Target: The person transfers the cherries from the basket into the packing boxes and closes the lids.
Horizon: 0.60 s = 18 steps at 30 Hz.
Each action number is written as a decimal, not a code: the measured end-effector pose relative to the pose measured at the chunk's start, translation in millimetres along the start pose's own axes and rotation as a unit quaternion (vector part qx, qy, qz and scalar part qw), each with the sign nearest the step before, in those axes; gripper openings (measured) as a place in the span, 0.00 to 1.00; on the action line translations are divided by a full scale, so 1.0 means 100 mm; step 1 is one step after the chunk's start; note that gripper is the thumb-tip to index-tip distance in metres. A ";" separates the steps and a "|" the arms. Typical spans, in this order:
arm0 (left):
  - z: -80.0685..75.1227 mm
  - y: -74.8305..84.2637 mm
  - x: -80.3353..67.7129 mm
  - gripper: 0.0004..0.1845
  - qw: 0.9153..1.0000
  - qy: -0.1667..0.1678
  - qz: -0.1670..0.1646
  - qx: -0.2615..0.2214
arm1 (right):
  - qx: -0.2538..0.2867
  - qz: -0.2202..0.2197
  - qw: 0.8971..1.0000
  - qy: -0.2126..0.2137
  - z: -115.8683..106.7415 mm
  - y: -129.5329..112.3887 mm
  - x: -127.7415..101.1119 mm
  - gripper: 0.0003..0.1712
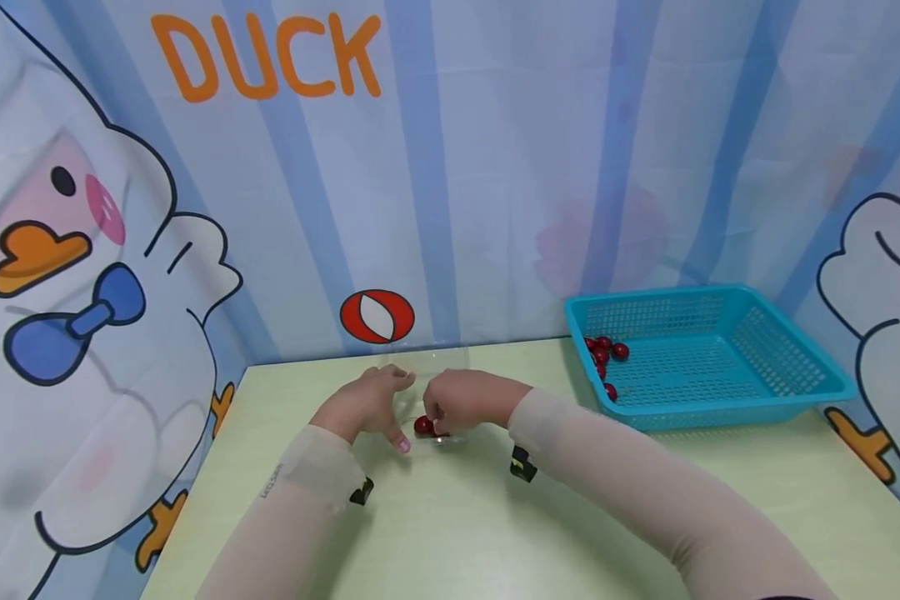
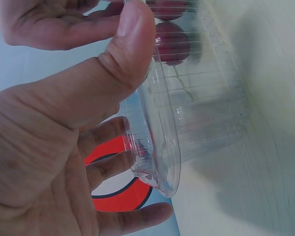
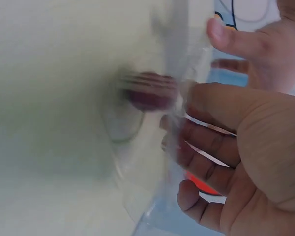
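A clear plastic clamshell box [image 2: 211, 123] stands near the table's back edge, with cherries [image 2: 172, 44] showing through its ridged wall. My left hand [image 1: 371, 404] is at its left side, thumb and fingers spread about the rim. In the left wrist view the thumb overlaps the rim; firm contact is unclear. My right hand [image 1: 465, 398] reaches over the box with bent fingers. Its fingertips are right by a dark red cherry [image 3: 152, 92], whose stem curves below it. Blur and the clear plastic hide whether they pinch any cherry.
A turquoise basket [image 1: 720, 417] stands at the right, with several cherries [image 1: 602, 357] gathered along its left side. Behind the pale table [image 1: 450, 533] hangs a blue-and-white striped cloth [image 1: 487, 167] printed with ducks.
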<state>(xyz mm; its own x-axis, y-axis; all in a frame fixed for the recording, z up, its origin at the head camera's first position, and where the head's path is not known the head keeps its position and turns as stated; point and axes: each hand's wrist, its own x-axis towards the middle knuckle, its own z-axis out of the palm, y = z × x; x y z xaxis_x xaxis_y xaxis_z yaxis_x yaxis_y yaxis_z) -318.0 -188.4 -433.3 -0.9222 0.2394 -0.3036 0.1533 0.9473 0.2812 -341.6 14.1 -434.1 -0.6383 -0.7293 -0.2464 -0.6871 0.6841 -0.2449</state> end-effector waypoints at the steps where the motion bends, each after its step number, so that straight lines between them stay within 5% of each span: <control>1: 0.00 0.00 0.00 0.67 1.000 0.000 0.000 0.000 | 0.002 0.001 1.000 0.004 -0.04 0.01 -0.03 0.06; 7: 0.00 0.00 0.00 0.66 1.000 -0.001 -0.003 0.003 | 0.009 0.018 0.998 0.059 -0.34 0.22 -0.23 0.10; 18: 0.01 0.02 -0.02 0.66 1.000 0.000 -0.006 -0.002 | 0.058 0.142 0.981 0.115 -0.90 0.96 -0.85 0.15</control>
<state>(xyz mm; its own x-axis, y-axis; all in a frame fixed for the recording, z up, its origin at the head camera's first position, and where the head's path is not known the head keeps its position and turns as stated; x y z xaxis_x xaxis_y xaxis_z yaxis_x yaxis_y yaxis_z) -315.3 -186.9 -432.8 -0.9237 0.2284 -0.3077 0.1413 0.9493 0.2808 -384.7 140.2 -352.2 -0.8691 -0.4835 -0.1044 -0.4345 0.8471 -0.3060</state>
